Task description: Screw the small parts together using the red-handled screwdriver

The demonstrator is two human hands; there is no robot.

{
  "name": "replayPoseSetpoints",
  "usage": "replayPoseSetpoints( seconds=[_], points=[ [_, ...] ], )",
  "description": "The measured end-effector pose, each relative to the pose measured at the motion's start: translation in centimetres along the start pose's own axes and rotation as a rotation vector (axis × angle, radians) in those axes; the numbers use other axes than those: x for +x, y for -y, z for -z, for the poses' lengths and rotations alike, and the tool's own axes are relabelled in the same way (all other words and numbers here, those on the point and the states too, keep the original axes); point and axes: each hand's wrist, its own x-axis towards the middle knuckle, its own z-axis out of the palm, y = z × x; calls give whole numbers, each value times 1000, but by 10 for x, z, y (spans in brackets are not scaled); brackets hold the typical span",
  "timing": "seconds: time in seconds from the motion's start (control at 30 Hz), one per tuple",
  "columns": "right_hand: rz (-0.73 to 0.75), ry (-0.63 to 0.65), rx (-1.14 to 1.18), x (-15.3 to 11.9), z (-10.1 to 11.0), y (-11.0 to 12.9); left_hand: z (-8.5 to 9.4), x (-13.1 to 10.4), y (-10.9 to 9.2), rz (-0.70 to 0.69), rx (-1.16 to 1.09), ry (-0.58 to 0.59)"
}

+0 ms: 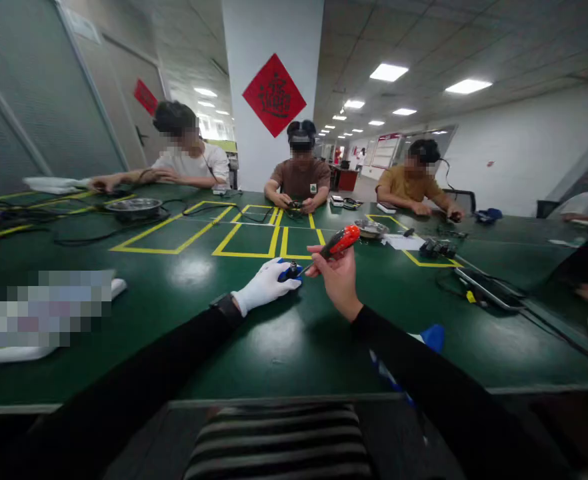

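Note:
My left hand (264,288), in a white glove with blue fingertips, is closed around a small dark part with a metallic top (293,268) just above the green table. What the rest of that part looks like is hidden by the fingers. My right hand (338,279) is bare and grips a screwdriver (340,243) with a red and black handle. The screwdriver slants down to the left. Its thin shaft reaches towards the dark part, but I cannot tell whether the tip touches it. A blue and white glove (431,337) lies beside my right forearm.
Yellow tape outlines (247,255) mark the green table (174,347). A white package (49,313) lies at left, a flat device with cables (489,288) at right. Metal dishes (135,207) and black parts (438,248) stand farther back. Several people sit around the table.

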Motion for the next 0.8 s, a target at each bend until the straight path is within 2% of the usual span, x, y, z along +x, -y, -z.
replayPoseSetpoints(
  seconds=[0.27, 0.8],
  points=[
    [16, -29, -7, -1, 1, -1, -5, 1, 6, -3, 63, -6],
    [35, 18, -9, -2, 1, -2, 0, 1, 0, -56, 51, -24]
  ],
)
